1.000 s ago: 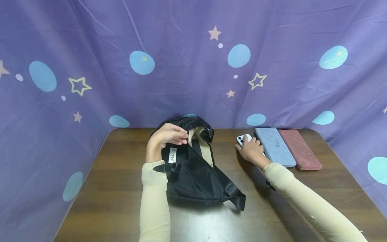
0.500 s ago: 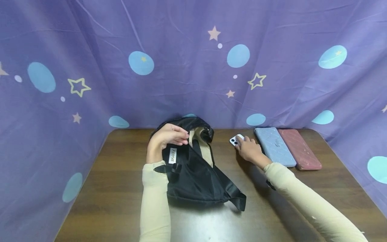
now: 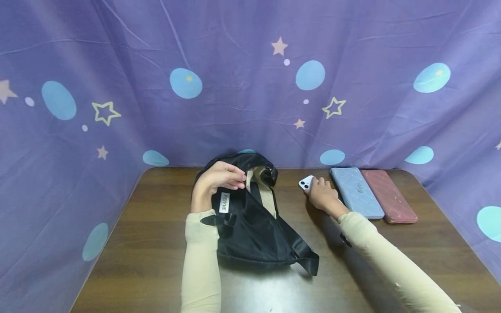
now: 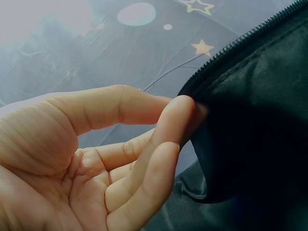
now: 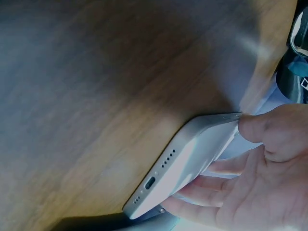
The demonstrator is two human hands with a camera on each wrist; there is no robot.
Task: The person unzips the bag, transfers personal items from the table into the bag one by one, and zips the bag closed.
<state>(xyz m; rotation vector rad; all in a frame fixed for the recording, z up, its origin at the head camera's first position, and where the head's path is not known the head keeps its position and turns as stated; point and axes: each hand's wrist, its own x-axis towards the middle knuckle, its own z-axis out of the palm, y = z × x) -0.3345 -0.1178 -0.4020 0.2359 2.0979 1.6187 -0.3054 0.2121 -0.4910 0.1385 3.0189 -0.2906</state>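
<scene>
A black bag (image 3: 254, 234) with a cream lining (image 3: 268, 198) lies on the table, its mouth partly spread. With thumb and fingertips, my left hand (image 3: 220, 177) pinches the zippered edge (image 4: 211, 67) of that mouth, as the left wrist view shows up close. Over to the right, my right hand (image 3: 323, 195) holds a white smartphone (image 5: 192, 156). Its thumb is at one long side and the fingers are at the other. In the head view only the camera end of the phone shows beyond the hand; the rest is covered.
A light blue quilted wallet (image 3: 358, 193) lies just right of my right hand, with a dusty red wallet (image 3: 389, 195) beside it. The bag's strap (image 3: 307, 261) trails toward the front. A purple patterned curtain (image 3: 250, 78) rises behind the wooden table (image 3: 156, 261).
My right hand has slid the phone a little to the left, away from the blue wallet, and its fingers have shifted along it. My left hand keeps its pinch on the bag.
</scene>
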